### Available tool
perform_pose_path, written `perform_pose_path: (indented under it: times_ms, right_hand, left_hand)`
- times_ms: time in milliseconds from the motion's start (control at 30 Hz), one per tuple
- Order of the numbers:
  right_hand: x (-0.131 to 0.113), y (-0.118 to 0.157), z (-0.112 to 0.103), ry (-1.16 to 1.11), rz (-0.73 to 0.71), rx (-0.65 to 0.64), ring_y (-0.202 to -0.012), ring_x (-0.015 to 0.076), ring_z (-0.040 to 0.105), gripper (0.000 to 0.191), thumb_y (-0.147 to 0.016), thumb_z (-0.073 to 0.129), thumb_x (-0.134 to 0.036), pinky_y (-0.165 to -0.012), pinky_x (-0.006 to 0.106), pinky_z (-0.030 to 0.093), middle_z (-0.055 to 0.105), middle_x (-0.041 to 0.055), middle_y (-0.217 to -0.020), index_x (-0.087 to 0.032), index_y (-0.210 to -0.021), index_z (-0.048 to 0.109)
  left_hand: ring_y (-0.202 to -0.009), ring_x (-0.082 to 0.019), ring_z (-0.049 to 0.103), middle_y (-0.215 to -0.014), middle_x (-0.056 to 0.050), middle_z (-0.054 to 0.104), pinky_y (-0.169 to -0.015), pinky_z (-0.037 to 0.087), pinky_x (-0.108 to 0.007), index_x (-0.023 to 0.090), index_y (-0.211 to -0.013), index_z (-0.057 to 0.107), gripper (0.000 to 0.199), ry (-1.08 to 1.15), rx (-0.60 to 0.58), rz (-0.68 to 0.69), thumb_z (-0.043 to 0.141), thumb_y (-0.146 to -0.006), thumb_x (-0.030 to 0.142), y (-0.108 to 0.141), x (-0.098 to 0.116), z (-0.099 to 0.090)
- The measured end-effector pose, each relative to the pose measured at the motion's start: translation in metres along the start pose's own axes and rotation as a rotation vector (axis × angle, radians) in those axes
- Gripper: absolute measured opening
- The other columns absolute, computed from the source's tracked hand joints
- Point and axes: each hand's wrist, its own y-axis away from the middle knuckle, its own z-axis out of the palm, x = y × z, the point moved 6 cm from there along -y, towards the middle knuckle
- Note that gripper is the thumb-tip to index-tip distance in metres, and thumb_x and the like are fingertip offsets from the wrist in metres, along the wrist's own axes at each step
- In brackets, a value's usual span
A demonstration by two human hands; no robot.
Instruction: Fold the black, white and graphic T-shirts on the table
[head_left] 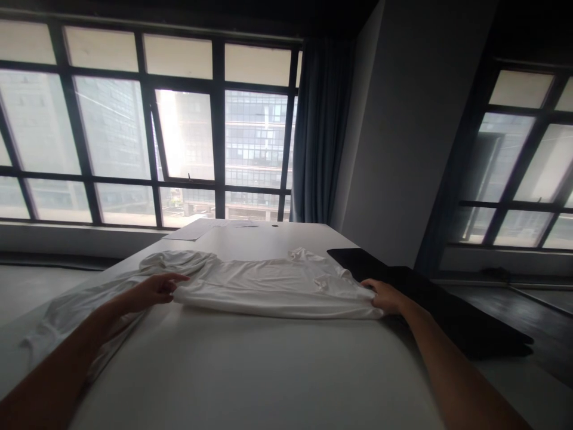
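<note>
A white T-shirt (pixel 268 286) lies stretched sideways across the table, its near edge a long fold with small wrinkles behind it. My left hand (pixel 156 289) is closed at the shirt's left end, the index finger pointing along the cloth. At the opposite end, my right hand (pixel 384 296) pinches the right corner, thumb and fingers closed on the fabric. Beside my left forearm, a second white garment (pixel 80 310) lies loosely bunched and hangs toward the table's left edge. Part of it is hidden behind the arm.
The white table (pixel 259 370) runs away from me toward the windows. Black cloth (pixel 430 304) lies along its right side, past my right hand. Sheets of paper (pixel 185 232) are at the far left corner. A blue curtain (pixel 320 131) and a pillar (pixel 403 131) stand behind.
</note>
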Motion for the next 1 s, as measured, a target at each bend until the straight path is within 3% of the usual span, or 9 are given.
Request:
perform_pose_path:
  times_ms: [133, 233, 367, 467, 567, 700, 900, 1000]
  right_hand:
    - [0.005, -0.001, 0.004, 0.010, 0.045, -0.044, -0.109, 0.0269, 0.066, 0.072, -0.056, 0.059, -0.002, -0.094, 0.030, 0.048, 0.069, 0.0144, -0.118, -0.013, -0.127, 0.062]
    - [0.006, -0.001, 0.005, 0.018, 0.051, -0.045, -0.111, 0.0261, 0.065, 0.069, -0.057, 0.058, -0.002, -0.095, 0.029, 0.047, 0.068, 0.0145, -0.120, -0.012, -0.125, 0.063]
    - [0.006, 0.000, 0.003, 0.024, 0.056, -0.031, -0.108, 0.0277, 0.066, 0.063, -0.063, 0.064, -0.009, -0.094, 0.032, 0.049, 0.069, 0.0141, -0.118, -0.014, -0.126, 0.064]
    - [0.001, 0.001, 0.001, 0.020, 0.040, 0.008, -0.108, 0.0296, 0.066, 0.058, -0.070, 0.071, -0.026, -0.094, 0.035, 0.049, 0.068, 0.0154, -0.121, -0.015, -0.127, 0.063]
    - [-0.007, 0.001, 0.003, 0.036, 0.020, 0.051, -0.111, 0.0297, 0.065, 0.054, -0.078, 0.068, -0.037, -0.096, 0.035, 0.048, 0.067, 0.0167, -0.124, -0.015, -0.127, 0.063]
    - [-0.018, 0.002, 0.008, 0.062, -0.013, 0.067, -0.107, 0.0255, 0.067, 0.045, -0.078, 0.067, -0.029, -0.093, 0.030, 0.048, 0.071, 0.0139, -0.117, -0.017, -0.121, 0.068]
    - [-0.021, 0.003, 0.012, 0.124, -0.014, 0.030, -0.098, 0.0217, 0.069, 0.032, -0.077, 0.067, -0.022, -0.086, 0.025, 0.048, 0.075, 0.0091, -0.104, -0.019, -0.108, 0.075]
    - [-0.016, 0.001, 0.013, 0.125, 0.017, 0.010, -0.099, 0.0220, 0.069, 0.032, -0.074, 0.067, -0.017, -0.086, 0.025, 0.047, 0.074, 0.0084, -0.104, -0.019, -0.104, 0.076]
  left_hand:
    - [-0.070, -0.018, 0.059, -0.077, -0.002, 0.068, -0.067, 0.047, -0.028, 0.020, -0.118, 0.066, 0.060, 0.081, -0.112, -0.041, 0.062, -0.065, 0.048, 0.002, 0.005, 0.009]
    - [-0.070, -0.020, 0.062, -0.074, -0.004, 0.070, -0.068, 0.047, -0.029, 0.018, -0.096, 0.073, 0.053, -0.035, 0.002, -0.093, 0.054, -0.070, 0.060, -0.004, 0.013, 0.010]
    - [-0.065, -0.021, 0.061, -0.068, -0.005, 0.070, -0.062, 0.044, -0.029, 0.018, -0.069, 0.070, 0.059, -0.222, 0.119, -0.182, 0.044, -0.074, 0.070, -0.012, 0.021, 0.018]
    - [-0.065, -0.022, 0.063, -0.067, -0.006, 0.070, -0.059, 0.041, -0.029, 0.018, -0.068, 0.070, 0.057, -0.304, 0.123, -0.255, 0.048, -0.070, 0.071, -0.014, 0.022, 0.027]
    - [-0.069, -0.022, 0.065, -0.072, -0.005, 0.072, -0.060, 0.043, -0.028, 0.019, -0.073, 0.073, 0.044, -0.307, 0.153, -0.289, 0.057, -0.067, 0.060, -0.017, 0.021, 0.032]
    - [-0.071, -0.021, 0.065, -0.072, -0.003, 0.072, -0.064, 0.045, -0.026, 0.020, -0.072, 0.073, 0.031, -0.242, 0.201, -0.276, 0.062, -0.062, 0.047, -0.021, 0.013, 0.030]
    - [-0.071, -0.022, 0.064, -0.069, -0.002, 0.072, -0.064, 0.045, -0.027, 0.020, -0.075, 0.074, 0.043, -0.155, 0.235, -0.257, 0.065, -0.057, 0.057, -0.020, -0.009, 0.011]
    - [-0.071, -0.022, 0.065, -0.070, -0.003, 0.071, -0.063, 0.046, -0.027, 0.018, -0.076, 0.074, 0.045, -0.181, 0.184, -0.300, 0.066, -0.054, 0.057, -0.019, -0.012, 0.015]
